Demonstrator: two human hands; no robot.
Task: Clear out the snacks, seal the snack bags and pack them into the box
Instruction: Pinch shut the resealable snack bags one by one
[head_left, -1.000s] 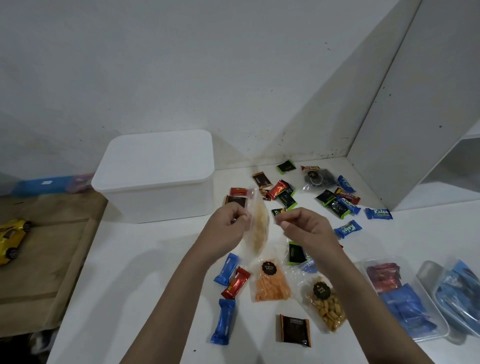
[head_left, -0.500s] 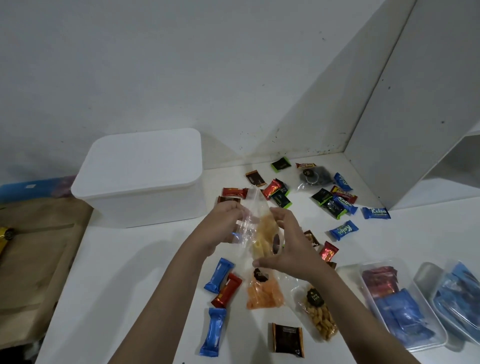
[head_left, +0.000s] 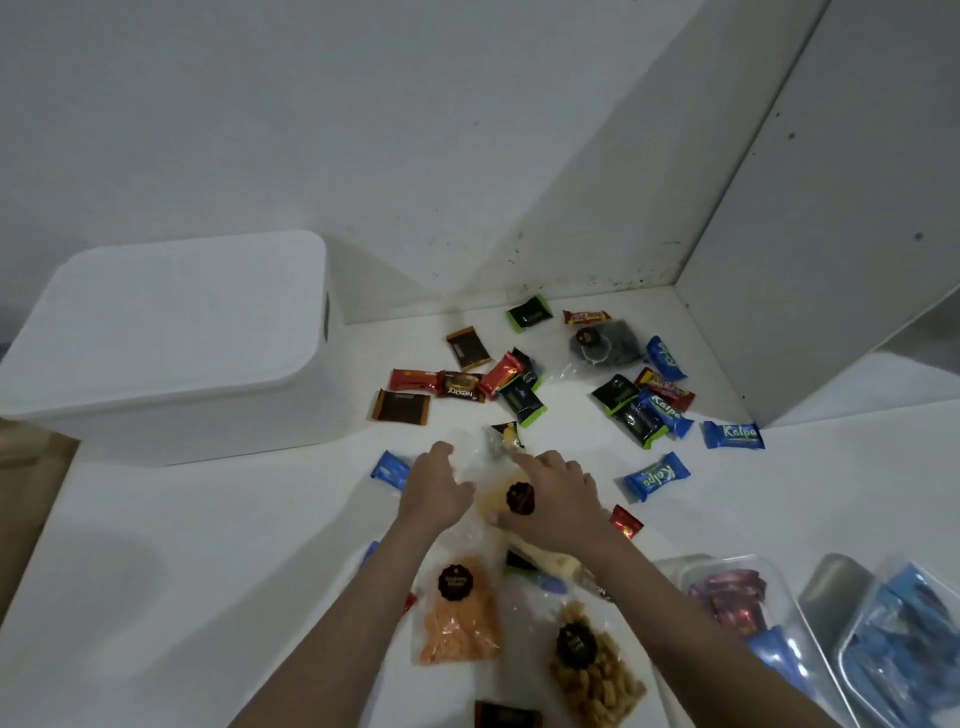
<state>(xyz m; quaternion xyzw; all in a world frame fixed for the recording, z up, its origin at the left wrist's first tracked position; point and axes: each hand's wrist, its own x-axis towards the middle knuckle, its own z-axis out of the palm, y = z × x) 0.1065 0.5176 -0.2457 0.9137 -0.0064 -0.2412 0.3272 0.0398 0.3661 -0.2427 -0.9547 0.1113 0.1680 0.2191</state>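
Both hands press a clear snack bag (head_left: 506, 496) flat on the counter (head_left: 208, 571), left hand (head_left: 434, 493) and right hand (head_left: 558, 506) with fingers spread, curled round nothing. Its long axis runs away from the person. The lidded box (head_left: 171, 343) sits far left.

My left hand (head_left: 435, 493) and right hand (head_left: 558, 506) are bare, with no rings, watch or gloves. Both my forearms are uncovered, no sleeve reaching into view.
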